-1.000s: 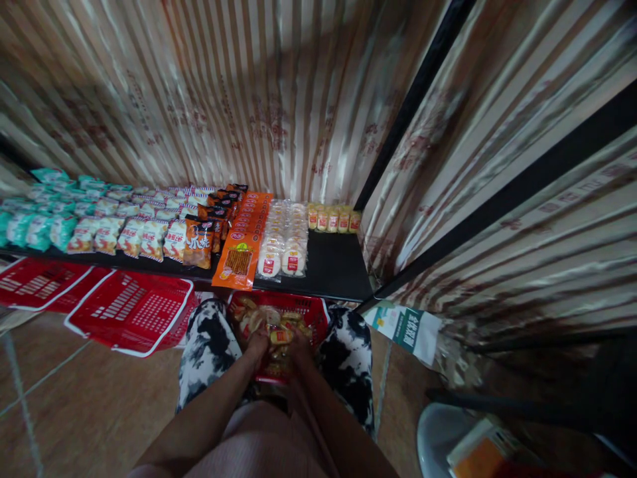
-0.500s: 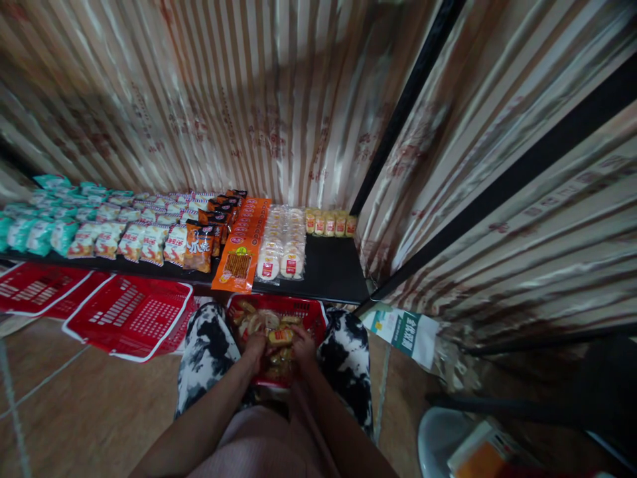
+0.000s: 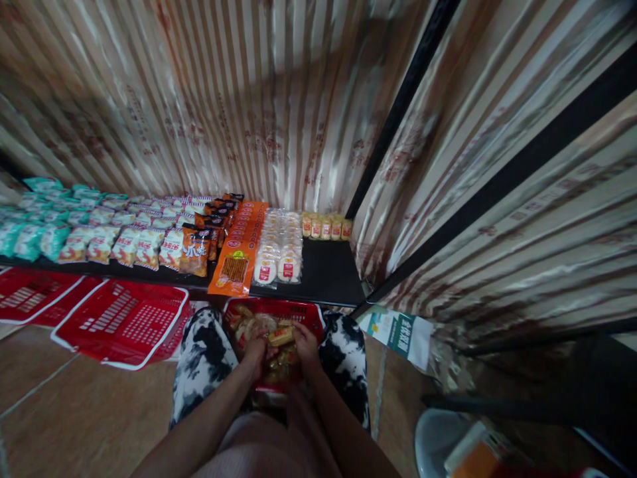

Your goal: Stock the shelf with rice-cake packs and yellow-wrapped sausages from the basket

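Between my two hands is a small yellow snack packet in clear wrapping with a red label. My right hand pinches its right end. My left hand is closed at its left end, the fingertips partly hidden. Both hands are over a red basket between my knees. More wrapped snacks of a similar yellow-brown colour lie in the basket, below and to the left of the held one. On the shelf ahead, a short row of matching yellow packets stands against the back.
A black shelf carries white round cracker packs, an orange bag, dark orange bags, white bags and teal bags. Red baskets sit at left. A black post rises at the shelf's right end.
The held packet has tilted, its right end now higher, and it sits a little further right in my hands. The view has shifted slightly.
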Demonstrator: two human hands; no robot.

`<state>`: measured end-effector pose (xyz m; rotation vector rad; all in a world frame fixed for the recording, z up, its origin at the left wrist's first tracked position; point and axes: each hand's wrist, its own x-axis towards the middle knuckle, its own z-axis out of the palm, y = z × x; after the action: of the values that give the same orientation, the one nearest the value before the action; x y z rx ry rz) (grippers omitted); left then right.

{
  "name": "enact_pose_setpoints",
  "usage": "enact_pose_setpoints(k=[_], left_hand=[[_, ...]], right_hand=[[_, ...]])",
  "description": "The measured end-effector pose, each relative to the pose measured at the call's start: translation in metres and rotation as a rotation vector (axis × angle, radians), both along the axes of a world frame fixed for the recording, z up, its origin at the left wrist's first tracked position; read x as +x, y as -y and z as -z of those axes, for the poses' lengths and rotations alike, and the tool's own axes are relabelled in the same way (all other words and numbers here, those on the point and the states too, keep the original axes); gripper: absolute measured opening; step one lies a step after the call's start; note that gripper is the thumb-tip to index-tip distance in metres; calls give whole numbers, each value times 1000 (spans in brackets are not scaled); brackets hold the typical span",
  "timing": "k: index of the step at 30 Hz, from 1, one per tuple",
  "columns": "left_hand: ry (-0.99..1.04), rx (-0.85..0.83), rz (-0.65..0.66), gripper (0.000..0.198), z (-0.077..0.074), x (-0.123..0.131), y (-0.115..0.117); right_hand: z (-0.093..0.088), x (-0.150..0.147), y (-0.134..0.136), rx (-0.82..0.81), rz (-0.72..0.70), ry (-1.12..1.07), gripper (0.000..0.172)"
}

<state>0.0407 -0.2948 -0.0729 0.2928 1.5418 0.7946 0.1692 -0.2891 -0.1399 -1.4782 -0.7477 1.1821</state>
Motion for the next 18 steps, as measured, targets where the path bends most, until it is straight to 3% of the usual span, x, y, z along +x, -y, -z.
enact_pose_setpoints(k=[6, 10, 18], left_hand=[[73, -28, 117, 21, -5, 0, 3], [112, -108, 123, 14, -12, 1, 4], [201, -218, 143, 23, -19, 2, 3]], right_hand=[[-20, 4, -4, -22, 11, -74, 47], [-30, 5, -6, -32, -24, -69, 46], [-41, 7, -8, -12, -66, 188, 34]])
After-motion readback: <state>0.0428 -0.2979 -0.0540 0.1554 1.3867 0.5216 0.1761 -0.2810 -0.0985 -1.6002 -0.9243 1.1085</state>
